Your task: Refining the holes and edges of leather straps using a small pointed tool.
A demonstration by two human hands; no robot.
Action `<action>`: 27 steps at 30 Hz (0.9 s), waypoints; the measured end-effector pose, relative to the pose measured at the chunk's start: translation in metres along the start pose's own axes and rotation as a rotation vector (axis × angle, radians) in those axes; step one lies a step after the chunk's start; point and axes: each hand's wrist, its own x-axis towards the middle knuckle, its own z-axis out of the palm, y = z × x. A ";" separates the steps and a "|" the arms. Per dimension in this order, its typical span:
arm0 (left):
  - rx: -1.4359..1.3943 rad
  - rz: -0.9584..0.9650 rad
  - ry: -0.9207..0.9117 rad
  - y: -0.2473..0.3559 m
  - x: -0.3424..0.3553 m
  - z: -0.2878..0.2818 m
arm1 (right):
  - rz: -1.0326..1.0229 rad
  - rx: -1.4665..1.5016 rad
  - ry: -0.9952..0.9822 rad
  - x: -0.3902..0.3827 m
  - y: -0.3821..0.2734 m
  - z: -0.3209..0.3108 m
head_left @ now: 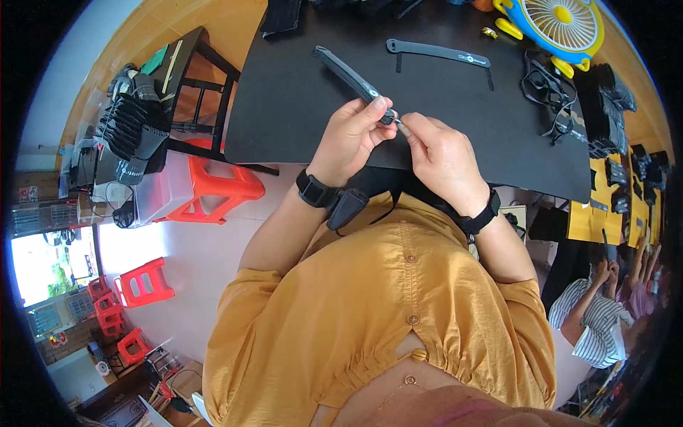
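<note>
My left hand (pixel 346 139) pinches the near end of a long, padded-looking black strap (pixel 346 72), which slants up and away to the left over the table. Close beside that end is my right hand (pixel 445 158), with thumb and forefinger pressed around a small slim light-coloured piece (pixel 403 128). Its tip meets the strap's end, and the fingers hide most of it, so I cannot tell its kind. A second dark strap (pixel 441 53), with a short black tab hanging at each end, lies flat on the black table (pixel 284 114) farther back.
A yellow-and-blue fan (pixel 558 28) stands at the far right. Near it are tangled black straps (pixel 548 92) and stacked black pieces (pixel 605 107). To the left are a red stool (pixel 213 188) and a side table with a black pile (pixel 131 121). Other people (pixel 594 320) work at the right.
</note>
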 end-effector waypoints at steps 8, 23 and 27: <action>0.026 -0.023 0.008 0.001 -0.001 0.005 | 0.140 0.268 -0.059 0.004 0.003 -0.001; 0.773 0.773 -0.555 0.084 -0.085 0.107 | 0.213 0.544 -0.194 0.004 0.021 0.008; 0.515 0.839 -0.638 0.082 -0.101 0.144 | 0.152 0.386 -0.198 0.004 0.012 0.006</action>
